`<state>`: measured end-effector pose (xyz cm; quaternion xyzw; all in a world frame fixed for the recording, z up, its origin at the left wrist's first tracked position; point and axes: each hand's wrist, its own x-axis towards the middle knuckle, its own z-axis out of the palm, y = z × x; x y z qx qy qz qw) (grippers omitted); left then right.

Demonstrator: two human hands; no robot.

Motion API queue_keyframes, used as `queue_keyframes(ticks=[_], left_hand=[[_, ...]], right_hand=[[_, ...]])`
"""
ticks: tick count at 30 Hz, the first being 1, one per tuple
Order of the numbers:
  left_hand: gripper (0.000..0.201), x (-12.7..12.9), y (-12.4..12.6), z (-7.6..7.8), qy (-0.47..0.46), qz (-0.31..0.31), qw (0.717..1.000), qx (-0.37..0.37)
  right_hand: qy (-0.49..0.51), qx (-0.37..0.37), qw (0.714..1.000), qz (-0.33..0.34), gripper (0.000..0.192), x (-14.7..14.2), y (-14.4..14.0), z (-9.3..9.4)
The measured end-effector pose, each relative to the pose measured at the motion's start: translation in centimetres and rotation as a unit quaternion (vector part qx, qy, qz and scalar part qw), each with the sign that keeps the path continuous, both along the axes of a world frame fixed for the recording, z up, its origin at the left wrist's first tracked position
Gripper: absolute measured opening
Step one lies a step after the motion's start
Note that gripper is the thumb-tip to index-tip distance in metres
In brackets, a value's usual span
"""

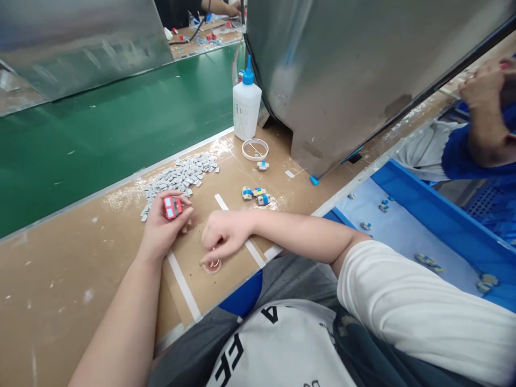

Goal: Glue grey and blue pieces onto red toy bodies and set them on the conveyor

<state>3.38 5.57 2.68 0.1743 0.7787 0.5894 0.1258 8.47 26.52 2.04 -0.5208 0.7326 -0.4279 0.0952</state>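
Currently the left hand (163,228) pinches a small red plastic block with pale blue windows (173,207) between thumb and fingertips, holding it just above the brown cardboard-covered bench (60,279), right beside a heap of small grey rectangular chips (177,178). The right hand (223,236) rests knuckles-up on the bench, its fingers curled down onto a small clear round dish (212,265); whether they actually grip it I cannot tell. Further back stand a white glue bottle with a blue nozzle (246,105) and a white plastic ring (255,149); a few blue-and-yellow pieces (255,194) lie between. Another person's hand (481,88) shows at the far right.
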Motion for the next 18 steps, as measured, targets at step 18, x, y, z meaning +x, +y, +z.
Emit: queue_keyframes(ticks=[18], left_hand=[[0.047,-1.2,-1.0,-1.4,0.118,0.083,0.987,0.067]], right_hand=[[-0.022,0.126,0.865,-0.486,0.023,-7.5,-1.4,-2.3]])
